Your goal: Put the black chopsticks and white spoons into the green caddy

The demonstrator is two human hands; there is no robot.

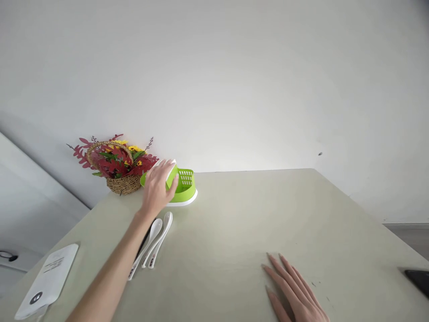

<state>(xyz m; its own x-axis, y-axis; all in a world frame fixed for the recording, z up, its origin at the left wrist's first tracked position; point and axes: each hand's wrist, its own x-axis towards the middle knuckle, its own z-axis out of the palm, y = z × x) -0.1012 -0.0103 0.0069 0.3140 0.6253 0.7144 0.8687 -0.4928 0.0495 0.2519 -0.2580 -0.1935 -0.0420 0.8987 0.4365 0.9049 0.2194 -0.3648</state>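
My left hand [158,185] reaches forward and is closed over the raised middle part of a green and white plastic utensil holder [183,195], thumb on its near right side. The holder stands upright on the table by the wall, with a lattice wall at its right; its left part is mostly hidden by my hand. Just in front lie white spoons [166,221], side by side, and a dark thin item partly covered by my forearm. My right hand [295,290] rests flat on the table at lower right, fingers spread, holding nothing.
A woven basket [123,184] of red and yellow artificial flowers [115,163] stands left of the holder. A white packet [48,281] lies on the table's left edge. A black object [418,281] sits at the far right. The wall [234,89] borders the table's back.
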